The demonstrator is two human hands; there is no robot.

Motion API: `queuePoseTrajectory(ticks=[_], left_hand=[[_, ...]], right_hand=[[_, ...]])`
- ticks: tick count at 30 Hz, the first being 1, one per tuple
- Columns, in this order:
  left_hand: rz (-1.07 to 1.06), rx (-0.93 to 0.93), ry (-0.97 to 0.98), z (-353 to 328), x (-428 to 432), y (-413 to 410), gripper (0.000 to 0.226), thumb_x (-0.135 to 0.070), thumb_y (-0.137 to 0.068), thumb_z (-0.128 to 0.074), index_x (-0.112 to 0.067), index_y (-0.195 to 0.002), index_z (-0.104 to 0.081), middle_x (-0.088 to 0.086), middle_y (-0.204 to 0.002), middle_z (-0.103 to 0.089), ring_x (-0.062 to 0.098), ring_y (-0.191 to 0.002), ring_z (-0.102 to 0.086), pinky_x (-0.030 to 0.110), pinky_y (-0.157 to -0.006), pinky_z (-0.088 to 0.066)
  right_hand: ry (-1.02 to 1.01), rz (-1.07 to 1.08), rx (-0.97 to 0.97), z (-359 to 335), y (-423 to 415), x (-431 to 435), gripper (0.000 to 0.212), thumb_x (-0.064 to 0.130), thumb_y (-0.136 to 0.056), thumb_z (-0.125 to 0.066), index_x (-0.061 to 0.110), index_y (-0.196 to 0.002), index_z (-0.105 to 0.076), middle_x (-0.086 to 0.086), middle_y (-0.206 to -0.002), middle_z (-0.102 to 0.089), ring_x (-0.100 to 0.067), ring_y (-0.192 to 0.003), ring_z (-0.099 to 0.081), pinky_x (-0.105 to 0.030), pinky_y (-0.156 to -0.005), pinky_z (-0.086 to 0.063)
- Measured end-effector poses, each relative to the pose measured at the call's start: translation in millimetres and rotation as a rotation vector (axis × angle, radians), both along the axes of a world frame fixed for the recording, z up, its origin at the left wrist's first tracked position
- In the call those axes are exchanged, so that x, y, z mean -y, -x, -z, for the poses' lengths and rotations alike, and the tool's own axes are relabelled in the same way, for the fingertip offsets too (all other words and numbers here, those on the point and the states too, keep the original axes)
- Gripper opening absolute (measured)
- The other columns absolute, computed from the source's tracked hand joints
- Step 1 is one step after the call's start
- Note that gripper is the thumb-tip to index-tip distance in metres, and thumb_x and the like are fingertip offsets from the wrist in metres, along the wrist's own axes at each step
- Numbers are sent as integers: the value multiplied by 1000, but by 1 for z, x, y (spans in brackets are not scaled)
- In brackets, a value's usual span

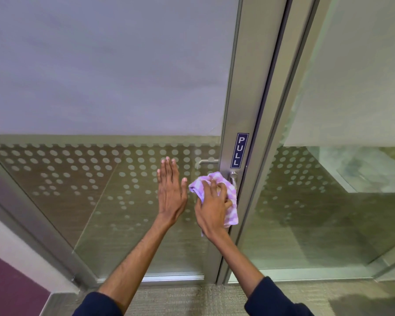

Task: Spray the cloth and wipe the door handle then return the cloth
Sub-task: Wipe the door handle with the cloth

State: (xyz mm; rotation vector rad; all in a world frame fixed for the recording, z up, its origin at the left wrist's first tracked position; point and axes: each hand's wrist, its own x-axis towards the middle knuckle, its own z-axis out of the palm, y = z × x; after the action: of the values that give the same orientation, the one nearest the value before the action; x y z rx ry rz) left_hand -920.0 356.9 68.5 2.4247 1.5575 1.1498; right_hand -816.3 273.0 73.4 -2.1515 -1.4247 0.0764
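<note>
At glass door (123, 87), frosted dot band | left hand (171, 190) flat, fingers spread, against glass just left of cloth | right hand (213, 207) clutching pink checked cloth (231, 208), pressed over door handle (233, 176) | PULL sticker (239, 150) above handle

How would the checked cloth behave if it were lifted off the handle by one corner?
Probably floppy: the cloth bunches under the right hand and a loose end hangs down. Likely light, since a few fingers pin it against the door handle. It seems grippy rather than slippery, judging by its soft woven look.
</note>
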Motion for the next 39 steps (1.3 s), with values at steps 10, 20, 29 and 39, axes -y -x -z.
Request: queuePoseTrajectory(ticks=[10, 20, 29, 39], left_hand=[[75, 103, 12, -14, 10, 1, 65, -37, -102, -18, -4, -156, -7, 15, -165, -4, 23, -154, 3, 41, -126, -1], [319, 215, 139, -3, 72, -29, 52, -48, -100, -19, -19, -98, -62, 10, -61, -62, 38, -65, -62, 37, -58, -35], [652, 401, 408, 4, 127, -88, 46, -51, -96, -33, -15, -72, -51, -2, -58, -56, 8, -52, -45, 34, -56, -39], [804, 488, 850, 1, 185, -174, 23, -15, -72, -63, -28, -92, -61, -4, -72, -72, 10, -59, -66, 26, -55, -52]], right_hand=[[-349, -172, -523, -44, -14, 27, 29, 14, -95, -48, 26, -112, -68, 11, -112, -68, -18, -109, -58, -36, -95, -45], [-304, -100, -1495, -58, -65, 93, 25, 10, -93, -53, 0, -112, -66, -30, -114, -64, -38, -100, -60, -50, -97, -46], [-341, -146, -1963, -39, -101, 165, 54, 30, -91, -45, -10, -121, -64, -27, -125, -64, -39, -117, -60, -46, -112, -40], [-516, -52, -1886, -19, -180, 241, 62, 32, -94, -45, -10, -140, -46, -33, -142, -47, -48, -127, -48, -61, -116, -28]])
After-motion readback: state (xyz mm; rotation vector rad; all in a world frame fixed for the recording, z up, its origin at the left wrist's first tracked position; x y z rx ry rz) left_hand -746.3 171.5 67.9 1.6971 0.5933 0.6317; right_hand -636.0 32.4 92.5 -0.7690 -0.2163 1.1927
